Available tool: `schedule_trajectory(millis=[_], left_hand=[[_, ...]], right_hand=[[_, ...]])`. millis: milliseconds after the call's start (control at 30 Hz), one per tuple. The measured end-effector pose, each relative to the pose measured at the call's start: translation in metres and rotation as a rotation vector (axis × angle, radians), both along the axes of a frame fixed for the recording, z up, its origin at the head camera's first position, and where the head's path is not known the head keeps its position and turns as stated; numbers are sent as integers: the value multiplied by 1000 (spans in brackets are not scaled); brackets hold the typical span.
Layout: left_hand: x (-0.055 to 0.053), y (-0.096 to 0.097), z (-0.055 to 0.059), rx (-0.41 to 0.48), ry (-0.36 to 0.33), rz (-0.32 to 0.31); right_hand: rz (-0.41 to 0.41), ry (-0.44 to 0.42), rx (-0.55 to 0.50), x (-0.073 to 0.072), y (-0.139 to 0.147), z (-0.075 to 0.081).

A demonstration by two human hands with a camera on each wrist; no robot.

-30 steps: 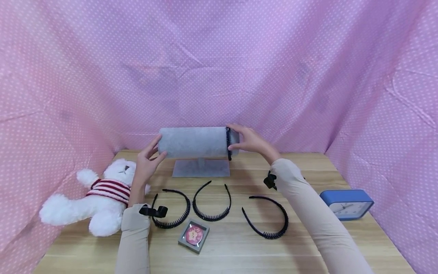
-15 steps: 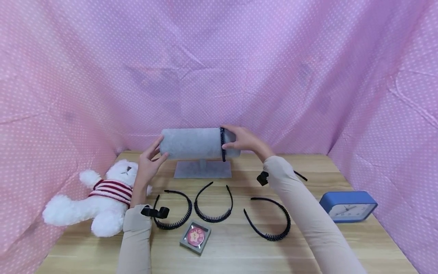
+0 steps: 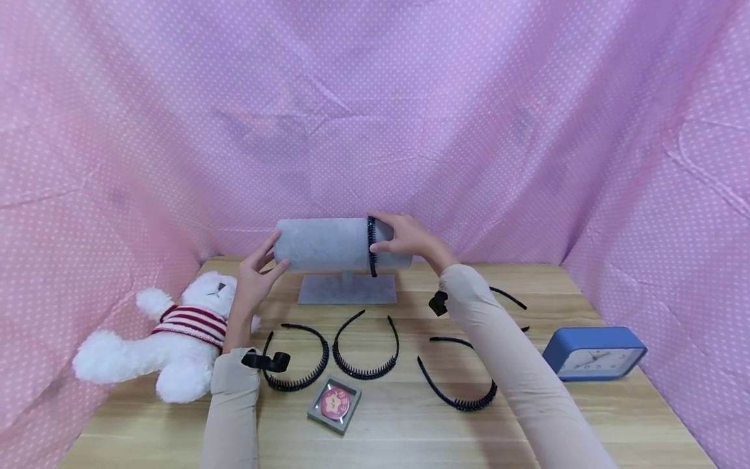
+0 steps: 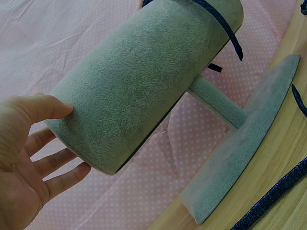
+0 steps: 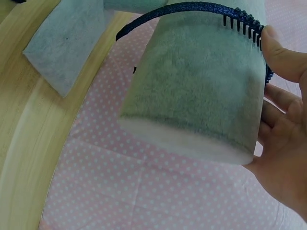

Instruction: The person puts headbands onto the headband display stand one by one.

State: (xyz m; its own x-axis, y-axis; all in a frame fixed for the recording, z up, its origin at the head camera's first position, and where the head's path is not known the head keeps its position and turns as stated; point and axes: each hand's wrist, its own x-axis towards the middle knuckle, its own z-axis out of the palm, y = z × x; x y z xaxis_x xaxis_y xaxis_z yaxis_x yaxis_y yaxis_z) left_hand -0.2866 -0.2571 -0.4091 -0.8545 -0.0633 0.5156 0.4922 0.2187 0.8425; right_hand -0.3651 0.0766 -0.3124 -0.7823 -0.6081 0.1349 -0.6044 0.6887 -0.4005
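Note:
A grey plush headband display stand [image 3: 319,244], a padded roll on a stem and flat base, stands at the back of the table. My left hand [image 3: 253,280] holds the roll's left end, thumb on its near face [image 4: 96,110] and fingers at the end edge. A black toothed headband [image 3: 372,244] sits over the roll, right of its middle, its arm ends hanging below. My right hand [image 3: 404,236] grips this headband, thumb at the toothed part [image 5: 252,28] and the fingers partly hidden behind the roll.
Several more black headbands lie on the wooden table, one at the left [image 3: 322,358], one at centre [image 3: 364,374], one at right [image 3: 433,384]. A white teddy bear [image 3: 190,352] lies left, a small framed badge [image 3: 335,405] in front, a blue clock [image 3: 594,352] right.
The right hand has slid the headband leftward along the roll, from near its right end toward the middle. The left hand keeps its hold on the left end.

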Motion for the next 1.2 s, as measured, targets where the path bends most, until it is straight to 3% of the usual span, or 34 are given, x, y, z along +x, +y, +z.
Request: schedule_trajectory(millis=[333,667,933,1200], left_hand=[[1,0,3,1,-12,2],[1,0,4,30,1,7],[2,4,6,14,-31,-20],[5,-1,11,6,-20,11]], right_hand=[[-10,53,5,1,-7,-4],[-6,40,23,-2,-17,-1],[6,49,33,-2,-25,-1],[16,45,25,-3,-40,4]])
